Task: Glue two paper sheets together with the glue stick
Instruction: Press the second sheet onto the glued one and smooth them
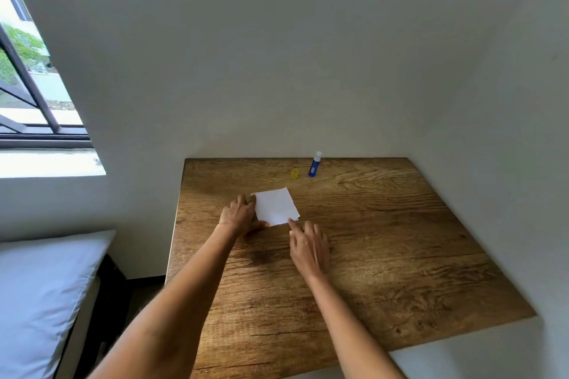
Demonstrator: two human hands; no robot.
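Two paper sheets (276, 206) stacked mid-table, steadied by left hand (238, 214) flat at their left edge, right hand (308, 244) unclenched, forefinger aligning the near corner; uncapped glue stick (315, 164) and cap (294, 173) by the far edge.

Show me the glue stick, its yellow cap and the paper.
glue stick (314, 165), head view, blue body.
yellow cap (294, 173), head view, its side.
paper (275, 206), head view, middle of top sheet.
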